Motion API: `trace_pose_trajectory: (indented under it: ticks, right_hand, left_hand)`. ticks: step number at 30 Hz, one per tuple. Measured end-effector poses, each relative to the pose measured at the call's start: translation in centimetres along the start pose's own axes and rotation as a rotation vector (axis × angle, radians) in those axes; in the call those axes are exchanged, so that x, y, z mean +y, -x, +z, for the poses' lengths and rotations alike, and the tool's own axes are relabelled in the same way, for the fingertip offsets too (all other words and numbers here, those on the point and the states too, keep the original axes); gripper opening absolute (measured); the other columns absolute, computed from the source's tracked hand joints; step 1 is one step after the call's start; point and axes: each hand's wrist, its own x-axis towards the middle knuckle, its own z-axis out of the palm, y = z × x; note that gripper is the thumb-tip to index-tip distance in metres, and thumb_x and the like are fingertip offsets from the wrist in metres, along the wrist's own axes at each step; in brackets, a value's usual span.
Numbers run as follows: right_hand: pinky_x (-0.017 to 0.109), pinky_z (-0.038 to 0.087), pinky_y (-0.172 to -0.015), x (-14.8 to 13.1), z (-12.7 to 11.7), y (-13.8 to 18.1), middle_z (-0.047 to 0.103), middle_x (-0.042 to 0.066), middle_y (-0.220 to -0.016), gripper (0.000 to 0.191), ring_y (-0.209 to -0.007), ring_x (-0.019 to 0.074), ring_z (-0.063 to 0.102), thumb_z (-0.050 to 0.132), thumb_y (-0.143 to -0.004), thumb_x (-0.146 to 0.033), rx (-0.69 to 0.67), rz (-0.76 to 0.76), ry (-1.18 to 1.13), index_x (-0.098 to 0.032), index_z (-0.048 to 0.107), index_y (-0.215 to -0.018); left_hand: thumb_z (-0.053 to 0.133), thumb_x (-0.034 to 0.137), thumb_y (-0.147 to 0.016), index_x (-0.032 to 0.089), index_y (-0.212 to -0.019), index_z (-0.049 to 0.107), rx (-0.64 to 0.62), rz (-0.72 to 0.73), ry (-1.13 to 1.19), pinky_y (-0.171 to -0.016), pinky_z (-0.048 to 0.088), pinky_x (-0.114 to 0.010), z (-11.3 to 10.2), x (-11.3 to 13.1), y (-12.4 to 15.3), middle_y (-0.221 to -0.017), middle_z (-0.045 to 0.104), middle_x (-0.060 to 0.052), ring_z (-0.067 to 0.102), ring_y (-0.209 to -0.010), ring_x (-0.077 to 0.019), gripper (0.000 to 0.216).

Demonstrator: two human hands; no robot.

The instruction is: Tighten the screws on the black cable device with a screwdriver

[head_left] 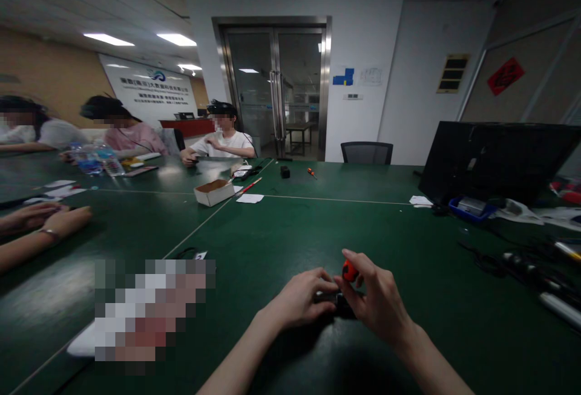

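Note:
In the head view, my right hand (pixel 374 295) is closed around the red-orange and black handle of a short screwdriver (pixel 349 270). The handle stands roughly upright, and its lower end is hidden by my fingers. Directly below it, a small black block-like part (pixel 344 305) lies at the green tabletop, partly covered by both hands. My left hand (pixel 303 298) pinches this part from the left between thumb and fingers. Both hands are close together, and the point where the tool meets the part is hidden.
On the green table (pixel 272 231) are a white open box (pixel 213 193), a small black block (pixel 285 172) and another orange screwdriver (pixel 311 173). A monitor (pixel 494 162), blue tray (pixel 472 208) and cables sit right. Co-workers sit left; one's forearms (pixel 49 225) rest nearby.

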Motion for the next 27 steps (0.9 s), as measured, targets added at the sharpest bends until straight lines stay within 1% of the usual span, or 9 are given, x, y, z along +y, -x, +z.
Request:
trace_pose_trajectory:
  ticks: [3, 6, 9, 13, 16, 20, 23, 27]
  right_hand:
    - [0.022, 0.050, -0.052, -0.01, -0.14, -0.06, 0.065, 0.001, -0.082, 0.040, -0.059, 0.0135, 0.061, 0.048, -0.103, -0.022, -0.025, 0.001, -0.004, -0.020, 0.039, -0.142]
    - [0.024, 0.053, -0.054, -0.19, -0.27, -0.14, 0.067, 0.004, -0.088, 0.042, -0.062, 0.0146, 0.063, 0.046, -0.103, -0.021, -0.043, 0.015, -0.020, -0.018, 0.038, -0.144]
    - [0.024, 0.054, -0.056, -0.31, -0.36, -0.15, 0.068, 0.005, -0.091, 0.045, -0.063, 0.0146, 0.063, 0.044, -0.102, -0.019, -0.052, 0.029, -0.044, -0.018, 0.036, -0.147]
    - [0.025, 0.056, -0.057, -0.27, -0.30, 0.03, 0.068, 0.004, -0.090, 0.049, -0.061, 0.0143, 0.063, 0.044, -0.101, -0.017, -0.064, 0.045, -0.054, -0.018, 0.034, -0.149]
    - [0.025, 0.055, -0.054, -0.17, -0.16, 0.16, 0.067, 0.003, -0.087, 0.049, -0.057, 0.0138, 0.060, 0.045, -0.101, -0.019, -0.050, 0.047, -0.025, -0.018, 0.032, -0.149]
    - [0.024, 0.053, -0.051, 0.04, -0.03, 0.16, 0.064, 0.000, -0.080, 0.046, -0.053, 0.0134, 0.058, 0.046, -0.103, -0.021, -0.017, 0.052, -0.003, -0.018, 0.033, -0.146]
    - [0.023, 0.053, -0.052, 0.21, -0.09, 0.14, 0.066, 0.001, -0.083, 0.042, -0.053, 0.0127, 0.058, 0.046, -0.103, -0.021, -0.022, 0.049, -0.013, -0.019, 0.036, -0.143]
    - [0.024, 0.053, -0.054, 0.24, -0.24, 0.05, 0.067, 0.003, -0.088, 0.042, -0.056, 0.0129, 0.060, 0.047, -0.102, -0.020, -0.036, 0.048, -0.032, -0.018, 0.037, -0.143]
  left_hand:
    - [0.067, 0.029, -0.092, 0.025, -0.105, 0.075, -0.007, -0.006, -0.009, -0.087, 0.049, -0.029, -0.03, 0.10, -0.10, -0.112, 0.068, -0.004, 0.065, -0.101, -0.0235, 0.017]
    - [0.066, 0.029, -0.091, 0.025, -0.108, 0.075, -0.011, -0.008, -0.028, -0.083, 0.049, -0.029, -0.14, 0.26, -0.17, -0.106, 0.069, -0.004, 0.066, -0.096, -0.0233, 0.019]
    - [0.065, 0.030, -0.092, 0.026, -0.110, 0.075, -0.008, 0.001, -0.032, -0.081, 0.048, -0.028, -0.21, 0.30, -0.16, -0.104, 0.070, -0.004, 0.066, -0.094, -0.0231, 0.022]
    - [0.060, 0.033, -0.096, 0.028, -0.115, 0.075, 0.004, 0.024, -0.034, -0.084, 0.048, -0.028, -0.06, 0.02, -0.13, -0.108, 0.070, -0.004, 0.066, -0.096, -0.0228, 0.024]
    - [0.054, 0.034, -0.100, 0.030, -0.119, 0.074, 0.003, 0.030, -0.055, -0.085, 0.048, -0.028, 0.16, -0.23, -0.16, -0.108, 0.071, -0.004, 0.066, -0.096, -0.0224, 0.028]
    - [0.051, 0.038, -0.102, 0.031, -0.122, 0.073, 0.014, 0.028, -0.061, -0.093, 0.048, -0.031, 0.35, -0.38, -0.17, -0.113, 0.072, -0.004, 0.066, -0.100, -0.0235, 0.031]
    - [0.050, 0.038, -0.102, 0.032, -0.123, 0.073, 0.018, 0.019, -0.061, -0.094, 0.047, -0.031, 0.38, -0.38, -0.15, -0.114, 0.072, -0.004, 0.066, -0.102, -0.0236, 0.032]
    - [0.050, 0.038, -0.102, 0.032, -0.120, 0.074, 0.016, 0.018, -0.052, -0.094, 0.047, -0.031, 0.34, -0.38, -0.18, -0.115, 0.072, -0.004, 0.066, -0.103, -0.0236, 0.031]
